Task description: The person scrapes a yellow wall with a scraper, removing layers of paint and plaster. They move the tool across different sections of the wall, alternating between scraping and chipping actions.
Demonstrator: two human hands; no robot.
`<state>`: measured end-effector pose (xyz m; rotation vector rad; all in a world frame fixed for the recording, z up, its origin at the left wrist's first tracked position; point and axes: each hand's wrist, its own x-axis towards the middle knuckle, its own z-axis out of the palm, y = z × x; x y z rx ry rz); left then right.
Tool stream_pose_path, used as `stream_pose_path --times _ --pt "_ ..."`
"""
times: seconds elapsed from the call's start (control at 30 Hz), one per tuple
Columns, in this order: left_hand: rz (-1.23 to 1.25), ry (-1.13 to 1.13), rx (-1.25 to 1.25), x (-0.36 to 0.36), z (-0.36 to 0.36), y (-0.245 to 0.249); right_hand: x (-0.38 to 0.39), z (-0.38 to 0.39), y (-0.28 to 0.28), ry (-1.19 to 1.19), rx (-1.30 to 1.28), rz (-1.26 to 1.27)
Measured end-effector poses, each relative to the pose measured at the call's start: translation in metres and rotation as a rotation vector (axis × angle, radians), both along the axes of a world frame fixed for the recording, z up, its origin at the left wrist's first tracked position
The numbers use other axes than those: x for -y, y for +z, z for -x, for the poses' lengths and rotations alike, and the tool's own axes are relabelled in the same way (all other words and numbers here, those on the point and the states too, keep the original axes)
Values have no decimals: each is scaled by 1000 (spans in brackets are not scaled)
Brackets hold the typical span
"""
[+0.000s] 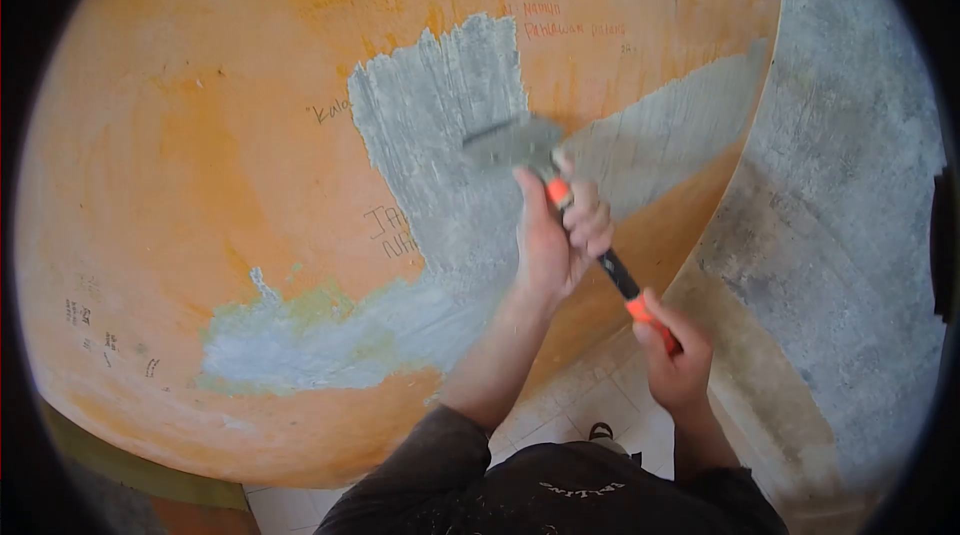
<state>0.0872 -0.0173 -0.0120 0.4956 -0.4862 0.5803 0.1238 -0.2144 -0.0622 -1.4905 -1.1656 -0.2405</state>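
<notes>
A long-handled scraper (622,275) with a black and orange handle lies across the middle of the view. Its wide grey head (512,143) is against the scraped grey patch (440,125) on the orange wall (250,135), slightly blurred. My left hand (562,235) is closed round the upper handle, just below the head, its thumb pointing up. Lower down, my right hand (675,350) is closed round the orange and black end of the handle.
Red handwriting (560,0) and black marks are on the orange surface. A second grey strip (670,125) runs to the right edge. Rough grey concrete (830,185) stands at the right. Pale floor tiles (560,425) and a sandal (600,431) show below.
</notes>
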Motion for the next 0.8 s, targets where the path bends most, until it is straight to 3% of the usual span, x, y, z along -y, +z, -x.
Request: stream_pose_path --times 0.03,0.13,0.2,0.27,0.4,0.53,0.63,0.73,0.8 --pt "-79 77 7 -3 -4 12 -3 -2 13 -10 -35 17" --pt "9 82 -3 6 -8 25 2 -8 26 9 -104 38" --pt "-2 61 -7 8 -3 9 2 -4 10 6 20 -36" --pt "-19 44 2 6 -1 -13 9 -1 -2 20 -17 -18" --pt "-106 59 67 -3 -7 24 -7 -4 21 -16 19 -98" --pt "16 49 0 6 -4 20 5 -6 28 0 16 -73" --pt "-45 77 -14 4 -2 6 12 1 13 46 -124 83" --pt "-74 12 20 -3 -7 28 -12 -4 26 -2 -4 -98" --pt "-82 106 27 -1 -12 38 -5 -12 37 26 -12 -59"
